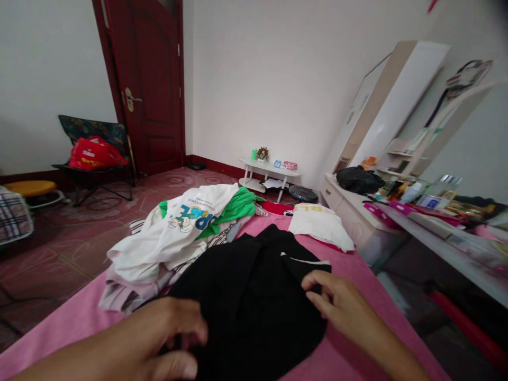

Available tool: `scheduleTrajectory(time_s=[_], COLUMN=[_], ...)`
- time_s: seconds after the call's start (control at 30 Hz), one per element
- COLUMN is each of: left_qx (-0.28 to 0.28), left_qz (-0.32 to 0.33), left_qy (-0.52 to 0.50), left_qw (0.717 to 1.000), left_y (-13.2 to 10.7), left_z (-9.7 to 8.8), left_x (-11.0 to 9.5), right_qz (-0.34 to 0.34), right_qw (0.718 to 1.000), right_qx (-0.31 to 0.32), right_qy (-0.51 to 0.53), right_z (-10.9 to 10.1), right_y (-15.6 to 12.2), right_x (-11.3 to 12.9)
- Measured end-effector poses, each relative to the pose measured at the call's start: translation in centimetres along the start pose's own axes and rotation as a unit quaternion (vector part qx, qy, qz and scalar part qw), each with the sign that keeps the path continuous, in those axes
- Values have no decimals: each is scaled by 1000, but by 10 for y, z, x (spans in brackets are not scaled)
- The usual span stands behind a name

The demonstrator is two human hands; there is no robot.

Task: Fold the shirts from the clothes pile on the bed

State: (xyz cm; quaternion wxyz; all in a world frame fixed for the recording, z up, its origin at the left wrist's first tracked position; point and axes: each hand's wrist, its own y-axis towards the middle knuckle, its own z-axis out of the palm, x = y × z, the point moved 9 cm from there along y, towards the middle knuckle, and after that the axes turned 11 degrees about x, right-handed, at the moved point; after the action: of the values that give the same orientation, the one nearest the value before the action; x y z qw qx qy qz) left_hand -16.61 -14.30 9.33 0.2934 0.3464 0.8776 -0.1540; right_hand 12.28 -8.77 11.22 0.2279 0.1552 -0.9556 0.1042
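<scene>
A black garment [254, 296] lies bunched on the pink bed sheet [357, 275] in front of me. My left hand [166, 338] rests on its near left edge with the fingers curled into the cloth. My right hand [337, 304] lies on its right edge, fingers pinching the black fabric near a thin white stripe [305, 260]. Behind the garment sits a heap of clothes topped by a white and green shirt [186, 227]. A folded white garment [321, 225] with yellow letters lies at the far right of the bed.
A white dresser [357, 217] with a black bag [359, 180] and bottles stands right of the bed. A small white table [270, 172] is by the far wall. A folding chair holding a red bag [93, 153] stands beside the dark red door [146, 84].
</scene>
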Motion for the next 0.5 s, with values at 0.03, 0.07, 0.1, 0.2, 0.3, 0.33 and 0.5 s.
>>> scheduleTrajectory(time_s=[0.03, 0.07, 0.1, 0.2, 0.3, 0.33, 0.5], left_qx=[2, 4, 9, 61, 108, 113, 106], left_qz=[-21, -41, -52, -7, 11, -5, -97], left_qy=[15, 33, 52, 99, 146, 158, 140], left_qw=[1000, 999, 997, 993, 983, 981, 980], left_y=[7, 14, 20, 33, 33, 32, 35], left_z=[-5, -8, -8, 11, 37, 43, 55], left_x=[-4, -7, -10, -23, -24, -20, 2], right_qz=[-18, -37, -51, -47, -8, -1, -12], right_qw=[1000, 998, 997, 991, 987, 987, 998], right_qx=[9, 29, 57, 122, 119, 106, 31], right_qy=[19, 32, 34, -41, -112, -116, -48], right_z=[7, 18, 31, 68, 79, 77, 37], right_y=[8, 15, 22, 32, 29, 25, -2], right_x=[6, 12, 15, 9, 0, 1, 25])
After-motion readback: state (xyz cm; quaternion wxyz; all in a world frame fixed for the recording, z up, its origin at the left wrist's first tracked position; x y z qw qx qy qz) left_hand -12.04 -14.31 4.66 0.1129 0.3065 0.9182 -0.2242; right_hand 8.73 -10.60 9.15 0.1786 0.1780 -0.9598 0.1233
